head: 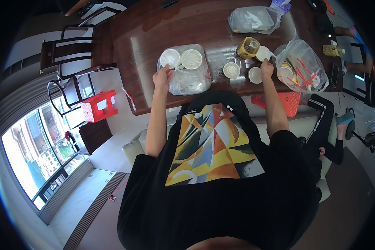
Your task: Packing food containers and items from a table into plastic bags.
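Observation:
On the dark wooden table [181,31], a tied clear plastic bag [189,82] holds food containers, two of them round and pale. My left hand [163,76] pinches this bag at its left side, near the knot. My right hand [267,68] has its fingers on a small white cup [263,53], beside a large bottle with a yellow label [248,47]. Two round whitish containers, one at the left [231,70] and one at the right [255,75], stand between my hands. Right of my right hand lies an open clear bag [303,67] with containers and red strips inside.
Another bagged container [253,20] lies at the table's far side by a purple packet [281,5]. A small bottle [333,50] and a phone [334,74] are at the right. Red stools [100,106] and wooden chairs [68,50] stand around. A person in dark clothes [318,134] sits at the right.

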`<state>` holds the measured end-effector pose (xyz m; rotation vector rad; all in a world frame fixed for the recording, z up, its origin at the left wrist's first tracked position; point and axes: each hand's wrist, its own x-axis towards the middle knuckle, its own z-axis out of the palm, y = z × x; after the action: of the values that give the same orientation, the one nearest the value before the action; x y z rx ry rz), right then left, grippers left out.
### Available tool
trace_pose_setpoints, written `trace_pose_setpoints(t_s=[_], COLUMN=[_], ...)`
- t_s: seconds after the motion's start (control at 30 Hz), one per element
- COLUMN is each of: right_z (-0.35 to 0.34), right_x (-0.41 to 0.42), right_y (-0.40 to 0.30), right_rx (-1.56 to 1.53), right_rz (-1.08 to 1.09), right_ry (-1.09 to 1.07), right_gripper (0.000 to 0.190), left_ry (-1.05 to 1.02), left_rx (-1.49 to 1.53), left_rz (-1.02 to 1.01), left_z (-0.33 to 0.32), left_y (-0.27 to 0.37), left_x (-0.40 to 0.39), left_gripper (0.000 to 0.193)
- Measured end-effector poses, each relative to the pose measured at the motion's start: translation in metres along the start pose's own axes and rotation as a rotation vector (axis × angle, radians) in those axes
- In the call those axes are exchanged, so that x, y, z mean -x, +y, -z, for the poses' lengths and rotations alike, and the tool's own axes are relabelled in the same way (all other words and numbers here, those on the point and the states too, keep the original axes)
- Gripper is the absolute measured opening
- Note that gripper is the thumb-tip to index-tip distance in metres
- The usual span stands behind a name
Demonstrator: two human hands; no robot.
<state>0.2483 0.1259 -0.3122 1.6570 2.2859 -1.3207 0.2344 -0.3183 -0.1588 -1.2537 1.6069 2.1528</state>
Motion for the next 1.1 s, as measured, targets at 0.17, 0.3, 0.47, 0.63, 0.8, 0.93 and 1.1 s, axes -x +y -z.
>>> trace_pose_setpoints(t_s=[0.17,0.3,0.47,0.63,0.8,0.93,1.1], right_z=[0.015,0.029,0.045,0.039,0.028,0.025,0.039], right_x=[0.048,0.092,0.166,0.196,0.209,0.196,0.154], right_y=[0.014,0.041,0.016,-0.007,-0.017,-0.001,0.033], right_rx=[-0.018,-0.061,0.037,-0.030,0.002,0.118,0.397], right_rz=[0.192,0.493,0.577,0.791,0.805,0.821,0.760], right_ry=[0.066,0.202,0.119,-0.060,-0.153,-0.129,0.128], right_gripper=[0.061,0.052,0.036,0.026,0.022,0.027,0.066], left_ry=[-0.006,-0.040,-0.023,-0.031,-0.085,-0.080,-0.081], left_rx=[0.007,-0.037,-0.143,-0.210,-0.251,-0.216,-0.189], left_rz=[-0.003,0.009,-0.060,-0.124,-0.165,-0.145,-0.185], left_z=[0.005,0.004,0.016,0.025,0.044,0.055,0.067], left_y=[-0.001,0.007,0.010,0.014,0.015,0.021,0.033], left_x=[0.003,0.006,0.015,0.024,0.031,0.042,0.055], left_gripper=[0.034,0.031,0.021,0.021,0.021,0.021,0.028])
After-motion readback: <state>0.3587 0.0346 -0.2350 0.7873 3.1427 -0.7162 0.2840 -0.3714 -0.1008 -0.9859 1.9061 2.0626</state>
